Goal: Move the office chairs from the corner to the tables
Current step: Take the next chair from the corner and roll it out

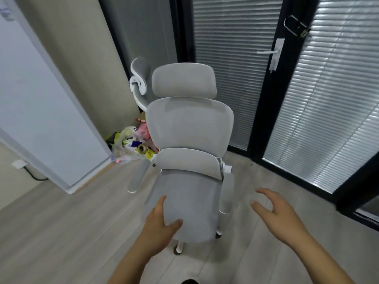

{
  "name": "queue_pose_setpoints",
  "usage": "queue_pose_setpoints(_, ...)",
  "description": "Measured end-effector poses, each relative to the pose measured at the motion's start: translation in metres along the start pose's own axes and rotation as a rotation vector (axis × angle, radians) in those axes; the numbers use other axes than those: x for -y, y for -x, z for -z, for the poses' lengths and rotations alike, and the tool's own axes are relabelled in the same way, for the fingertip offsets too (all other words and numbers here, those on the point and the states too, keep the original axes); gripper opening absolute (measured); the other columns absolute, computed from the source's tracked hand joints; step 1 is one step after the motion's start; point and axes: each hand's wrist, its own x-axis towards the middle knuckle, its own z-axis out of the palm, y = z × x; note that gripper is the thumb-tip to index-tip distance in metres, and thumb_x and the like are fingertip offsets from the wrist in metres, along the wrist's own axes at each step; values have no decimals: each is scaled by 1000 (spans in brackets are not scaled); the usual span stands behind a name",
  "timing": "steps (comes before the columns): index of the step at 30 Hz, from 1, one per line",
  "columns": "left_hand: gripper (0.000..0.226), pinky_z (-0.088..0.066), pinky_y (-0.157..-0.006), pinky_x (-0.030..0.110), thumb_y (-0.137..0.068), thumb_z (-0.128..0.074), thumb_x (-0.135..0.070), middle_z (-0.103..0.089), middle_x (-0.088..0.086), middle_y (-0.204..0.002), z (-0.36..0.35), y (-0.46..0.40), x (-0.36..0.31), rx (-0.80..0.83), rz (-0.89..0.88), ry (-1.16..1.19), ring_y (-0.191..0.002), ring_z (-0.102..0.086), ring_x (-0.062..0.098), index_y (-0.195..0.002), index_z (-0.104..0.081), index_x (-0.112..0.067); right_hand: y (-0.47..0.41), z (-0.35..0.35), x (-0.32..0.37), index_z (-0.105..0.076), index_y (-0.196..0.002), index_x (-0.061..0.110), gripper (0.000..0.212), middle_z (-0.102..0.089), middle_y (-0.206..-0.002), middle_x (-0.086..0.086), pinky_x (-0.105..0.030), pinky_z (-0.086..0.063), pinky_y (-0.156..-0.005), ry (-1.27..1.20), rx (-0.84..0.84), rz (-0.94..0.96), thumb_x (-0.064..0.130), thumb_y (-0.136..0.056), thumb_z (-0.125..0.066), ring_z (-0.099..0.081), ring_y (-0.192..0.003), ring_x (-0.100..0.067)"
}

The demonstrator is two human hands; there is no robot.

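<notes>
A light grey mesh office chair (pixel 189 128) with white frame, headrest and armrests stands in the room's corner, seat facing me. My left hand (pixel 162 220) rests on the front left edge of its seat, fingers along the side and thumb on top. My right hand (pixel 272 210) hovers open just right of the right armrest (pixel 227 193), touching nothing. A second grey chair (pixel 140 78) stands behind the first, mostly hidden, only its headrest and upper back showing.
A white cabinet (pixel 47 111) stands at the left. Plastic bags of trash (pixel 131 146) lie on the floor beside the chairs. Black-framed glass walls with blinds and a door handle (pixel 270 52) close the right side. Pale wood floor (pixel 61 232) spreads toward me.
</notes>
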Motion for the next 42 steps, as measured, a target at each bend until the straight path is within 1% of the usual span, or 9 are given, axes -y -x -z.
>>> queue_pose_setpoints(4, 96, -33, -114, 46, -70, -65, -63, -35, -3, -153, -5, -102, -37, -5, -10, 36, -137, -36, 22, -151, -22, -34, -84, 23, 29, -51, -138, 30, 50, -46, -142, 9, -29, -40, -102, 39, -24, 63, 43, -91, -62, -49, -123, -12)
queue_pose_setpoints(9, 85, -23, -117, 35, -88, -67, -40, -21, 4, -159, -26, -221, -96, 10, -51, 103, -144, -25, 23, -155, -17, -22, -173, 53, 61, -50, -137, 36, 50, -47, -139, 11, -23, -33, -99, 80, -35, 104, 48, -90, -61, -43, -120, -2)
queue_pose_setpoints(17, 103, -17, -118, 40, -81, -64, -53, -12, 8, -161, -80, -326, -188, 65, -127, 56, -149, -10, 28, -156, -3, -16, -302, 90, 138, -42, -144, 34, 60, -41, -142, 16, -24, -32, -101, 80, -35, 292, 48, -89, -60, -37, -126, 0)
queue_pose_setpoints(20, 111, -19, -119, 44, -70, -58, -61, -10, 7, -161, -98, -350, -209, 51, -101, 67, -149, -9, 29, -156, -2, -16, -368, 97, 165, -31, -151, 34, 70, -34, -153, 7, -26, -29, -106, 98, 33, 391, 51, -90, -60, -33, -138, -8)
queue_pose_setpoints(23, 105, -12, -120, 41, -84, -63, -53, 2, 6, -164, -114, -371, -221, -3, -33, 72, -150, 1, 24, -156, 3, -14, -436, 95, 203, -21, -154, 35, 77, -26, -159, 3, -28, -26, -107, 61, 137, 497, 53, -89, -60, -29, -143, -15)
queue_pose_setpoints(29, 109, -10, -121, 37, -83, -65, -58, 6, 1, -164, -139, -410, -258, -153, 164, 142, -151, 4, 22, -156, 5, -17, -550, 69, 287, -32, -152, 27, 72, -43, -149, 0, -23, -35, -99, 14, 492, 632, 37, -89, -67, -44, -135, -18)
queue_pose_setpoints(33, 118, -11, -122, 37, -78, -70, -59, 7, 1, -164, -165, -455, -281, -239, 315, 257, -151, 3, 21, -156, 8, -15, -578, 40, 295, -56, -130, 25, 47, -63, -112, 3, -32, -53, -89, -146, 635, 615, 15, -85, -66, -63, -105, -20)
queue_pose_setpoints(39, 103, -29, -115, 40, -79, -67, -53, -12, -7, -158, -188, -448, -292, -343, 307, 319, -145, -21, 22, -155, -4, -23, -549, 18, 285, -48, -142, 31, 64, -56, -105, 11, -3, -44, -57, -329, 719, 583, 1, -85, -51, -55, -86, -2)
queue_pose_setpoints(42, 104, -26, -117, 39, -82, -66, -49, -7, -2, -162, -184, -433, -274, -390, 336, 278, -148, -17, 22, -156, 0, -16, -518, 7, 272, -49, -140, 35, 68, -58, -110, 12, -14, -51, -70, -329, 738, 601, 0, -82, -46, -59, -96, -9)
